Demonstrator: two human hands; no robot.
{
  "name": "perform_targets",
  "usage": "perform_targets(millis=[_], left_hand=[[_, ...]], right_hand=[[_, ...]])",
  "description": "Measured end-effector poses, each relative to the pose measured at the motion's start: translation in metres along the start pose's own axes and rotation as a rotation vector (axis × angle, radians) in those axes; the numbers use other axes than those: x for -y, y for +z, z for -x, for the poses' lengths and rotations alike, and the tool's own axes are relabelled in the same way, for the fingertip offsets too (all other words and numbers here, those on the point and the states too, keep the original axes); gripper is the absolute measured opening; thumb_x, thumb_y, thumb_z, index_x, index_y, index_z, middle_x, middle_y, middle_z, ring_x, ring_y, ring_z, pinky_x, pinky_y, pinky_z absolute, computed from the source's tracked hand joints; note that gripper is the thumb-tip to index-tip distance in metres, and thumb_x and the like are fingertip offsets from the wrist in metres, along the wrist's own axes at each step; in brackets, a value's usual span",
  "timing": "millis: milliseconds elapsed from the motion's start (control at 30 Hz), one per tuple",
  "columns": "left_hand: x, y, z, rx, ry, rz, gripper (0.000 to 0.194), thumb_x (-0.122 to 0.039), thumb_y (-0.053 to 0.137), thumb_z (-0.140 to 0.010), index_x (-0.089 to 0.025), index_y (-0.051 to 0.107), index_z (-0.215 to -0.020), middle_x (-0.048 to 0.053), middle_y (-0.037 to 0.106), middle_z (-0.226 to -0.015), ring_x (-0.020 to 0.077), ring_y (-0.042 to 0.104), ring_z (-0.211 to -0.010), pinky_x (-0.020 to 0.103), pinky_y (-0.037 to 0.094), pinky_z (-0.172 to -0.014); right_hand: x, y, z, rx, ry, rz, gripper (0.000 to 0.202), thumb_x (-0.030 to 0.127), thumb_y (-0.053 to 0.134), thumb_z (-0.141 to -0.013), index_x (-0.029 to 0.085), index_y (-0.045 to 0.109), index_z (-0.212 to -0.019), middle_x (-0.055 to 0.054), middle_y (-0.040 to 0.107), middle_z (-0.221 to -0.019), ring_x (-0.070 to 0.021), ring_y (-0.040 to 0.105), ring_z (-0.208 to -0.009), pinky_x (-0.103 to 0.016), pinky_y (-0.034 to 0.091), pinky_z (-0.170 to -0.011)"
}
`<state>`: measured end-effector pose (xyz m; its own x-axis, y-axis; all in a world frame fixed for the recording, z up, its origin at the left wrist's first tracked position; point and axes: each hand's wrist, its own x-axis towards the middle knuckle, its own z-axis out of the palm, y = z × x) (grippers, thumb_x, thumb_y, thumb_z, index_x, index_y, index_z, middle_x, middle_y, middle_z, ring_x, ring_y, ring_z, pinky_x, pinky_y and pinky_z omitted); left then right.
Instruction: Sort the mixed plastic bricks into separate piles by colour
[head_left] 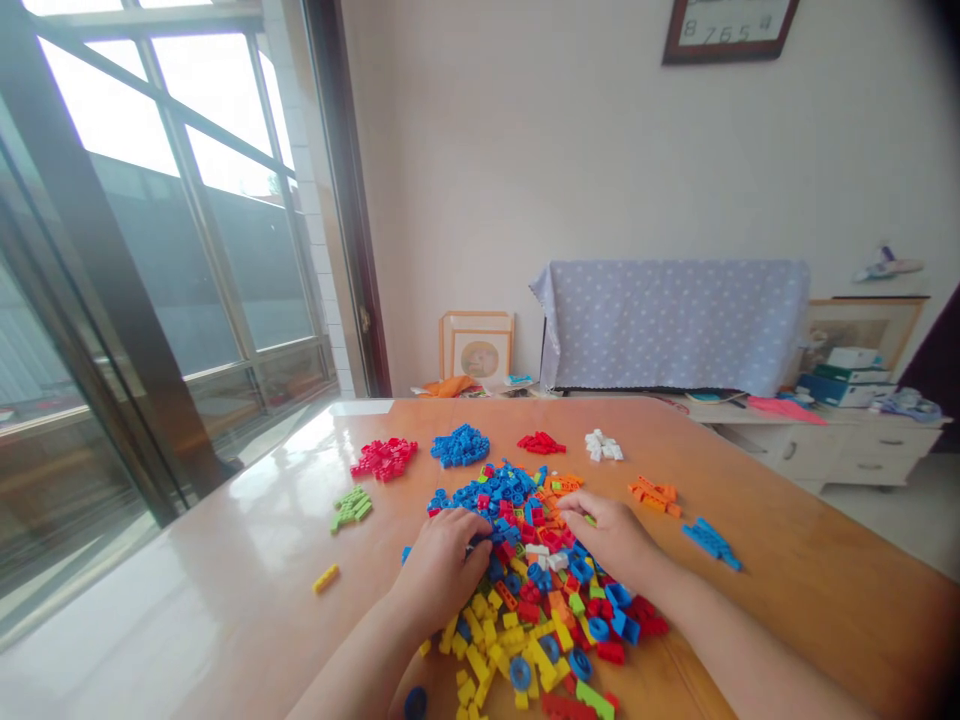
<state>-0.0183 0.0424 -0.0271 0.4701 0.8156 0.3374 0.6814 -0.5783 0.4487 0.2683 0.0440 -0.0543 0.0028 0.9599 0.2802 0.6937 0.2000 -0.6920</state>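
A mixed pile of toy building bricks covers the near middle of the table, mostly blue at the back and yellow at the front. At its left side my left hand rests with curled fingers and the thumb bent in; any brick in its grasp is hidden. My right hand reaches over the right side, fingers stretched and a little apart near orange bricks. A few white bricks lie among red ones between the hands.
Sorted groups surround the pile: pink-red bricks, blue bricks, red bricks, white bricks, orange bricks, long blue bricks and green bricks. One yellow brick lies alone on the wooden table.
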Motion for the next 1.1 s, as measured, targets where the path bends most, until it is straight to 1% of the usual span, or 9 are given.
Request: perform_targets(millis=[167, 367, 500, 600, 700, 800, 933, 1033, 1100], left_hand=[[0.007, -0.001, 0.0, -0.043, -0.046, 0.03, 0.024, -0.023, 0.051, -0.094, -0.024, 0.069, -0.109, 0.006, 0.072, -0.11, 0.0255, 0.063, -0.107, 0.037, 0.047, -0.092], [0.015, -0.004, 0.0, -0.099, -0.139, 0.016, 0.028, -0.015, 0.051, -0.089, -0.024, 0.069, -0.108, 0.005, 0.073, -0.107, 0.0229, 0.067, -0.101, 0.031, 0.048, -0.086], [0.019, -0.012, -0.002, -0.14, -0.282, 0.05, 0.025, -0.013, 0.049, -0.087, -0.022, 0.069, -0.1, 0.004, 0.076, -0.1, 0.0199, 0.068, -0.09, 0.027, 0.047, -0.077], [0.02, -0.019, -0.001, -0.119, -0.348, 0.119, 0.021, -0.017, 0.052, -0.086, -0.021, 0.069, -0.096, 0.002, 0.075, -0.089, 0.0178, 0.067, -0.08, 0.024, 0.044, -0.067], [0.02, -0.024, 0.002, -0.035, -0.321, 0.18, 0.02, -0.017, 0.053, -0.083, -0.021, 0.071, -0.093, 0.0, 0.074, -0.084, 0.0157, 0.065, -0.076, 0.023, 0.042, -0.063], [0.02, -0.026, 0.005, 0.043, -0.23, 0.183, 0.023, -0.015, 0.054, -0.079, -0.021, 0.074, -0.089, 0.001, 0.074, -0.089, 0.0161, 0.065, -0.08, 0.022, 0.045, -0.066], [0.024, -0.023, 0.007, 0.031, -0.163, 0.154, 0.029, -0.01, 0.053, -0.074, -0.02, 0.075, -0.088, 0.003, 0.074, -0.094, 0.0181, 0.066, -0.087, 0.025, 0.049, -0.075], [0.026, -0.021, 0.006, 0.013, -0.166, 0.145, 0.028, -0.009, 0.053, -0.073, -0.02, 0.075, -0.087, 0.003, 0.073, -0.093, 0.0185, 0.065, -0.087, 0.025, 0.049, -0.075], [0.028, -0.02, 0.006, 0.002, -0.163, 0.139, 0.026, -0.01, 0.055, -0.074, -0.021, 0.075, -0.087, 0.003, 0.072, -0.092, 0.0182, 0.065, -0.086, 0.025, 0.048, -0.074]], right_hand=[[0.001, 0.002, 0.001, 0.002, -0.048, 0.033, 0.029, 0.038, 0.053, -0.09, 0.028, 0.074, -0.107, -0.003, 0.077, -0.105, -0.0228, 0.071, -0.099, -0.034, 0.053, -0.088], [0.012, 0.003, 0.005, 0.01, -0.153, 0.098, 0.024, 0.031, 0.051, -0.091, 0.026, 0.072, -0.1, -0.004, 0.075, -0.105, -0.0226, 0.068, -0.101, -0.036, 0.051, -0.091], [0.017, 0.007, 0.006, -0.005, -0.237, 0.126, 0.023, 0.026, 0.052, -0.09, 0.025, 0.072, -0.101, -0.005, 0.074, -0.105, -0.023, 0.066, -0.104, -0.038, 0.05, -0.095], [0.025, 0.009, 0.009, -0.006, -0.261, 0.136, 0.023, 0.025, 0.053, -0.09, 0.025, 0.072, -0.102, -0.005, 0.073, -0.105, -0.0232, 0.065, -0.105, -0.038, 0.049, -0.095], [0.039, 0.01, 0.012, 0.029, -0.27, 0.156, 0.022, 0.025, 0.053, -0.091, 0.026, 0.072, -0.101, -0.004, 0.073, -0.103, -0.0223, 0.065, -0.101, -0.037, 0.05, -0.092], [0.058, 0.012, 0.015, 0.101, -0.284, 0.189, 0.021, 0.025, 0.054, -0.092, 0.027, 0.073, -0.099, -0.004, 0.072, -0.101, -0.0212, 0.065, -0.097, -0.035, 0.05, -0.088], [0.08, 0.018, 0.014, 0.175, -0.342, 0.255, 0.02, 0.025, 0.057, -0.091, 0.027, 0.074, -0.1, -0.005, 0.071, -0.102, -0.0215, 0.064, -0.1, -0.033, 0.048, -0.091], [0.093, 0.026, 0.011, 0.186, -0.386, 0.319, 0.019, 0.026, 0.06, -0.088, 0.026, 0.074, -0.102, -0.005, 0.07, -0.103, -0.0223, 0.062, -0.102, -0.034, 0.046, -0.093], [0.099, 0.032, 0.008, 0.183, -0.403, 0.381, 0.015, 0.029, 0.064, -0.085, 0.025, 0.072, -0.097, -0.005, 0.068, -0.101, -0.0231, 0.06, -0.102, -0.034, 0.045, -0.092]])
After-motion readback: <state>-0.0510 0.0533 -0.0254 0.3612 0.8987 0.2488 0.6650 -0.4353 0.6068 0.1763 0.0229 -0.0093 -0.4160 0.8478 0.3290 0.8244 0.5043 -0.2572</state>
